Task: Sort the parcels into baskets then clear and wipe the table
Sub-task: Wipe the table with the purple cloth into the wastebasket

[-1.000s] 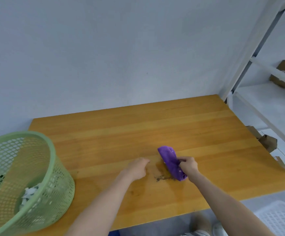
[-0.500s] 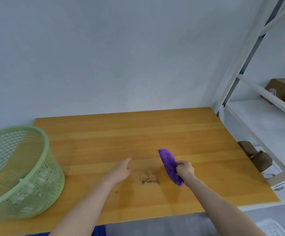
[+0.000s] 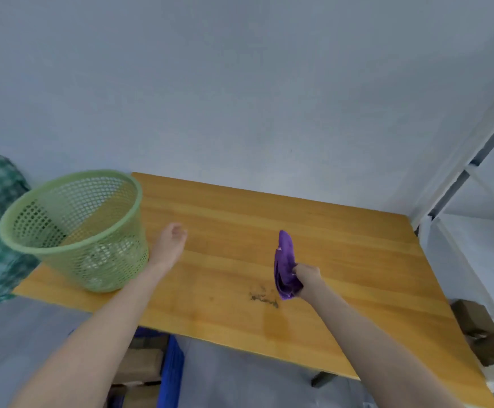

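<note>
Cloth (image 3: 284, 262) bunched inside right hand (image 3: 307, 278) fingers (image 3: 299, 268); above table (image 3: 343, 245).

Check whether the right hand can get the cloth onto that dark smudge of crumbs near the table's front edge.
Probably yes. The right hand grips the purple cloth right beside the crumbs, with nothing between them; the left hand and green basket are off to the left.

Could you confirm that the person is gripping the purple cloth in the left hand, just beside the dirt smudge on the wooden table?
Not quite: the head view shows the right hand gripping the purple cloth, just beside the dirt smudge on the wooden table; the left hand holds nothing.
</note>
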Demonstrator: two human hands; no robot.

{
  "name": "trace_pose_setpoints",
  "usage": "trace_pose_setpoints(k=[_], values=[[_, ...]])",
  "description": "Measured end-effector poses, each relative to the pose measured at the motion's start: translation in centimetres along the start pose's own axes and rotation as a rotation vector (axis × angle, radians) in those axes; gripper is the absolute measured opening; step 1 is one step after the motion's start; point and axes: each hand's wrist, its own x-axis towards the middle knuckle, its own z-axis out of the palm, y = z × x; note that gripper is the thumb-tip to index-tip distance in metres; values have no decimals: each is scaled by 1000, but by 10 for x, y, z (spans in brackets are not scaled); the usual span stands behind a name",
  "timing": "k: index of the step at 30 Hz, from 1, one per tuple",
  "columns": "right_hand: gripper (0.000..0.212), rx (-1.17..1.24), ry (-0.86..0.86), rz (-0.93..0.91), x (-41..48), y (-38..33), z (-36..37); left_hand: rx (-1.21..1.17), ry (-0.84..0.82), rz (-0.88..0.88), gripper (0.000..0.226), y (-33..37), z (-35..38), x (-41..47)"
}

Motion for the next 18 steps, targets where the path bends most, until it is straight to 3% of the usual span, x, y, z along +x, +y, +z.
trace_pose_setpoints(k=[2,8,13,16,18], values=[[14,87,-106,52,-10,-3,41,71,97,83,30,-7,-37,-4],[23,180,-364,87,-48,-12,161,258,324,232,28,-35,-139,-9],[15,239,-525,71,-104,-17,240,405,429,-42,40,-89,-212,5],[14,305,-605,73,-120,-21,270,189,360,-292,51,-111,-235,14],[11,331,-642,74,-126,-22,285,-35,282,-369,54,-126,-247,23]])
